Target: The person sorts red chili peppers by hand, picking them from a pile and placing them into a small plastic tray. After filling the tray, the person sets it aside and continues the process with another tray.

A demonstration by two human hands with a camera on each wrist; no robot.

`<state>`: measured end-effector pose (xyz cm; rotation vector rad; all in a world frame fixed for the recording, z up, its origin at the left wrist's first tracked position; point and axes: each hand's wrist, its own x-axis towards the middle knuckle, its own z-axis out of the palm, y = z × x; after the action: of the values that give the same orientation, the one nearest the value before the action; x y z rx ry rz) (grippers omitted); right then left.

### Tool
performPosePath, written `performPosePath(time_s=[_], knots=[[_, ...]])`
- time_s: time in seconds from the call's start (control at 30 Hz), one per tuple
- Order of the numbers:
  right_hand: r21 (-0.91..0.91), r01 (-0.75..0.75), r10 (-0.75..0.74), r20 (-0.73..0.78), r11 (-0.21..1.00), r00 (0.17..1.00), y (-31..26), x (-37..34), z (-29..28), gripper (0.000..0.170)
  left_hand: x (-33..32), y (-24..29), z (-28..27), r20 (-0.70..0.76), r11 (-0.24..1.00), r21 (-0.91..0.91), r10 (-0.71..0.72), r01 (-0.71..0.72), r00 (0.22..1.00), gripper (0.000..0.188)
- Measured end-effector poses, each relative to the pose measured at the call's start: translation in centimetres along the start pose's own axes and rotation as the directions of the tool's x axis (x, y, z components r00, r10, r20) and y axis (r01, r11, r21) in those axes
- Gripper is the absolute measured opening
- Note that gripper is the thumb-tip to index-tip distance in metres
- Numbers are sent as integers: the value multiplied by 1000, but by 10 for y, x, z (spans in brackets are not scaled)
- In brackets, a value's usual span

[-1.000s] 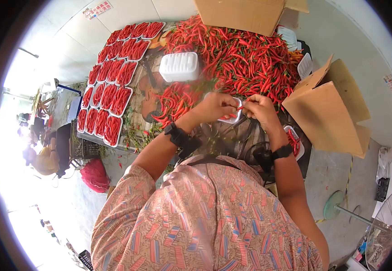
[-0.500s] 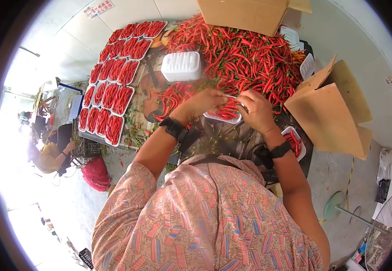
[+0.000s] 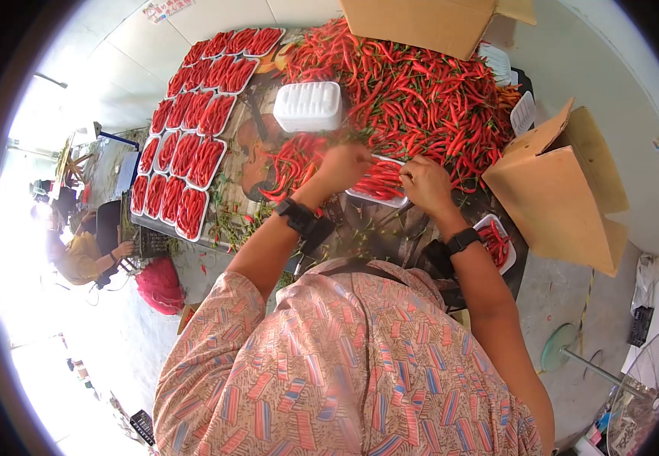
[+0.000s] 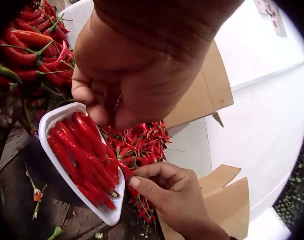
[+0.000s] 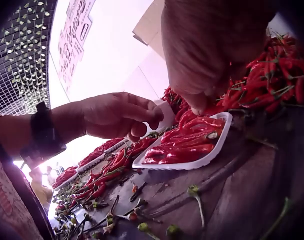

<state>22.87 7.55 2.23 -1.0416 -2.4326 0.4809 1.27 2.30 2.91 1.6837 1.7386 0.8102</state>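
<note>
A white foam tray (image 3: 379, 200) filled with red chillies (image 4: 82, 155) sits on the dark table in front of the person. At its right end, the right hand (image 3: 426, 185) pinches a red chilli (image 4: 126, 171) between thumb and fingertips, as the left wrist view shows. The left hand (image 3: 342, 167) hovers just left of the tray, blurred in the head view. Its fingers are curled in, and nothing plainly shows between them in the right wrist view. Loose chillies (image 3: 293, 161) lie beside that hand.
Rows of filled chilli trays (image 3: 190, 211) line the table's left side. A stack of white trays (image 3: 306, 106) stands behind the left hand. A big chilli heap (image 3: 428, 99) spreads at the back. Cardboard boxes (image 3: 549, 197) stand right and behind. Another part-filled tray (image 3: 505, 258) lies near the right forearm.
Both hands were together over the tray at a chilli; the left hand has since moved left and away from the right. The right hand has stayed by the tray's right end.
</note>
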Motion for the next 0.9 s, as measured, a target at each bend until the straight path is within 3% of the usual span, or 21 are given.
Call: performPosePath(time_s=[0.43, 0.9], knots=[[51, -12, 17, -106, 999, 994, -4, -1, 7, 4, 1, 6, 9, -16, 978, 165, 133, -128, 991, 12], [-94, 4, -5, -3, 996, 1000, 2, 4, 22, 6, 6, 2, 11, 33, 942, 251, 221, -222, 975, 15]])
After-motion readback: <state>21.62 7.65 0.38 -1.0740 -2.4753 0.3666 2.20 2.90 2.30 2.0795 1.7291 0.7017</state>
